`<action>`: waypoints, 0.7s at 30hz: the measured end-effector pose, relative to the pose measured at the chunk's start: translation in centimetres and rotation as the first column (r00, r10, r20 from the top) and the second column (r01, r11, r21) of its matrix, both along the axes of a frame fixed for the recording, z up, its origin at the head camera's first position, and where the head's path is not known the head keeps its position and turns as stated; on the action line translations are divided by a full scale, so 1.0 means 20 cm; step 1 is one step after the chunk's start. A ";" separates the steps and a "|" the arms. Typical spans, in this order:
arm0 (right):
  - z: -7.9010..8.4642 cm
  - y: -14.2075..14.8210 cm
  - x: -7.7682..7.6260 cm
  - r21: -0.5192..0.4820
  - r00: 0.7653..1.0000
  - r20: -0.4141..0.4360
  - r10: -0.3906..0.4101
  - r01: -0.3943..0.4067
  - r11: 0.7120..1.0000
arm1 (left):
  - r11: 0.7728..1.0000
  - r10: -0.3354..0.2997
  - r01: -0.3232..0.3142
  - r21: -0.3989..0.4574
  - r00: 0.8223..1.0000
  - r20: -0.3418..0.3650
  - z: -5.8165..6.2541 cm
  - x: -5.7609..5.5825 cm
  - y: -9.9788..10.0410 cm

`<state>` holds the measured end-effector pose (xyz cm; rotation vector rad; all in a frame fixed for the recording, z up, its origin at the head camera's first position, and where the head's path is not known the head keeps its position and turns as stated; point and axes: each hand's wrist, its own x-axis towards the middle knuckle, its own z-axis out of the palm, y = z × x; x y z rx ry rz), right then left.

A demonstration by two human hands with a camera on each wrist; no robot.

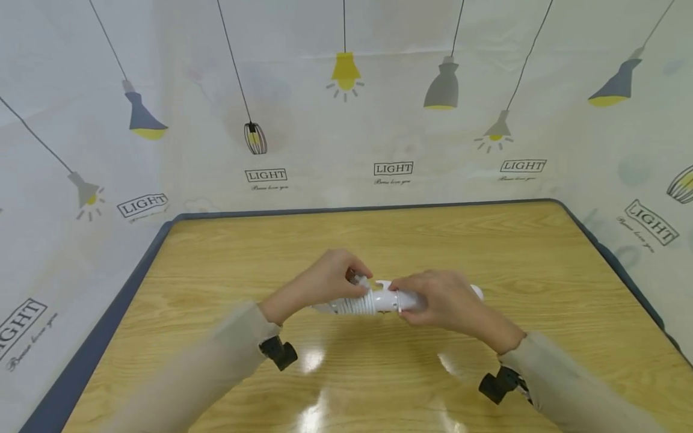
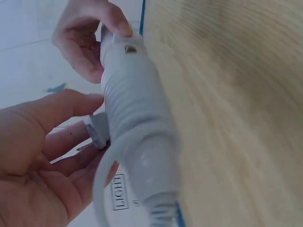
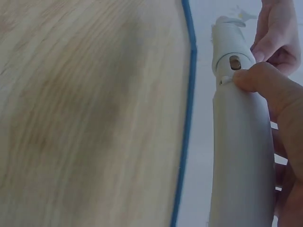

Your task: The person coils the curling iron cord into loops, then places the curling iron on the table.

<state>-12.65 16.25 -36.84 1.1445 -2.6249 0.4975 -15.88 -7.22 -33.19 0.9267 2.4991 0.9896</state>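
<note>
A white tube-shaped appliance [image 1: 385, 300] is held crosswise over the table, its white cord [image 1: 358, 305] wound in several turns round its left part. My right hand [image 1: 441, 300] grips the smooth right part, and its thumb [image 3: 255, 78] presses near a small slot in the right wrist view. At the wound end, my left hand [image 1: 332, 276] pinches the plug [image 2: 98, 130] between thumb and fingers, with the plug close beside the coils. A loose loop of cord curves down past the left fingers in the left wrist view. The right palm hides part of the appliance.
Below lies a wood-grain table [image 1: 260, 385] with a dark blue edge [image 1: 357, 210]. A pale backdrop [image 1: 303, 72] printed with hanging lamps rises behind it and at both sides. Small black cameras [image 1: 278, 352] are strapped to both wrists.
</note>
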 end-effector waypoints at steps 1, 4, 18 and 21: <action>-0.02 0.00 -0.01 -0.004 1.000 0.013 -0.011 0.011 1.000 | 0.999 0.025 -0.025 0.023 1.000 0.007 -0.03 0.01 0.00; -0.08 0.00 -0.03 -0.002 0.998 0.056 -0.036 0.036 0.999 | 0.993 0.081 -0.084 0.081 0.996 0.037 -0.12 0.01 0.00; -0.29 -0.02 -0.13 0.063 0.971 0.232 -0.061 0.048 0.997 | 0.963 0.171 -0.194 0.185 0.976 0.135 -0.45 -0.02 -0.04; -0.31 -0.03 -0.13 0.067 0.962 0.265 -0.060 0.044 0.997 | 0.960 0.183 -0.209 0.187 0.972 0.149 -0.49 -0.02 -0.04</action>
